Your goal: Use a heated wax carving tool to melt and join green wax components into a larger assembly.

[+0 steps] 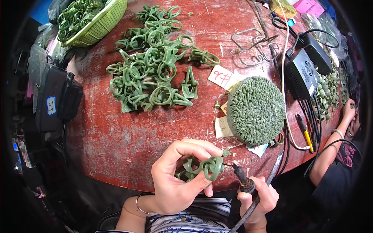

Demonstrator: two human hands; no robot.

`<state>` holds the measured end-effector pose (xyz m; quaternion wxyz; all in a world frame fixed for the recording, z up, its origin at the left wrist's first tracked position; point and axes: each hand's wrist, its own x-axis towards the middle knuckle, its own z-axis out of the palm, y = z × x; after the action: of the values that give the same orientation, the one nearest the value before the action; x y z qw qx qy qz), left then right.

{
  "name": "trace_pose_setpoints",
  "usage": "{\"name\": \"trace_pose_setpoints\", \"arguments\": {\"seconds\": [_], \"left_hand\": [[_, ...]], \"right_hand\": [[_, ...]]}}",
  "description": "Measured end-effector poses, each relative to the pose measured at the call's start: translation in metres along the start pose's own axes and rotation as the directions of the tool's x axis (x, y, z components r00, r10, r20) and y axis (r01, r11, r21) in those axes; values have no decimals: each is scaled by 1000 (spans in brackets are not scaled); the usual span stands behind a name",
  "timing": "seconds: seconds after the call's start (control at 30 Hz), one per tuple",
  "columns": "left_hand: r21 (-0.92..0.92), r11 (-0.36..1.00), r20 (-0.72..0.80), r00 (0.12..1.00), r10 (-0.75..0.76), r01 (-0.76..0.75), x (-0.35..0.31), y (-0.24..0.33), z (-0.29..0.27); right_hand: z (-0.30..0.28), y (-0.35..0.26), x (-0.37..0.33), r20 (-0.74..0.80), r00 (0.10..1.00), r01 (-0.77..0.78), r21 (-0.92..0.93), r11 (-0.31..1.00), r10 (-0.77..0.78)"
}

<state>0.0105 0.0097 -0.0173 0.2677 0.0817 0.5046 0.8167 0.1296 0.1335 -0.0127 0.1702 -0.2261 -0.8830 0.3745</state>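
Note:
My left hand (176,178) grips a green wax ring piece (208,167) at the near edge of the red table (128,136). My right hand (260,196) holds a black heated wax pen (243,176) whose thin tip touches the right side of that ring piece. A cable runs from the pen down past my wrist. Just beyond my hands stands a round green wax tree (255,110) packed with small pieces. A heap of loose green wax rings (155,72) lies further back on the table.
A green basket (95,23) of wax rings sits at the back left. Black boxes (58,97) hang off the left edge. Paper notes (221,77), wire loops (252,48) and a black power unit (303,73) lie right. Another person's arm (334,143) reaches in at right.

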Motion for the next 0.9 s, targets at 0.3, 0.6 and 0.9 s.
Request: {"name": "trace_pose_setpoints", "arguments": {"seconds": [0.3,0.6,0.9], "left_hand": [[-9,1000,-5,1000,5,-5,3,-1,-1],[42,999,-7,1000,-16,17,5,2,0],[77,996,-11,999,-35,36,6,2,1]], "right_hand": [[2,1,2,-4,999,-32,1,1000,32],[2,2,1,2,999,-41,6,999,41],[3,3,0,-21,995,-94,89,992,96]]}}
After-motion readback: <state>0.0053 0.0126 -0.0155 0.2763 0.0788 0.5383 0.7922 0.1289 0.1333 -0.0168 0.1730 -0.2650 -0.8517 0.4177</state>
